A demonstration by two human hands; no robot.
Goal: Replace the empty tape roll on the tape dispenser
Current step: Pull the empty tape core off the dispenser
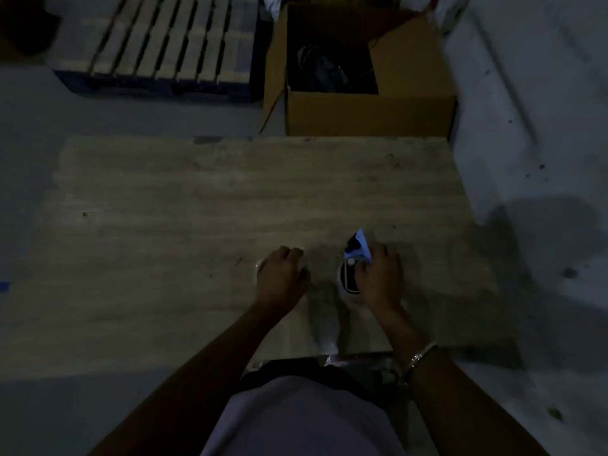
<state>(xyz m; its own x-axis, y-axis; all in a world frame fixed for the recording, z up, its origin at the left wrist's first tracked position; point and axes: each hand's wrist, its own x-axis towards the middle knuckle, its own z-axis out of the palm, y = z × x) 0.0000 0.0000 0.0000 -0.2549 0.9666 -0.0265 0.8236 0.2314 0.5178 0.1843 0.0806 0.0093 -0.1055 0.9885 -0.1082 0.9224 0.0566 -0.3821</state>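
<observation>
The light is dim. A small black and white tape dispenser [352, 264] stands on the wooden table [197, 209] near its front edge. My right hand [381, 274] grips it from the right side, fingers curled round its body. A hand's width to the left, my left hand [281, 271] lies curled over a pale tape roll [259, 267]. Only a thin edge of the roll shows beside my fingers. The rest of it is hidden under the hand.
An open cardboard box [362, 113] with dark things inside stands on the floor behind the table's far edge. A wooden pallet [164, 44] lies at the back left. A pale wall [526, 126] runs along the table's right side.
</observation>
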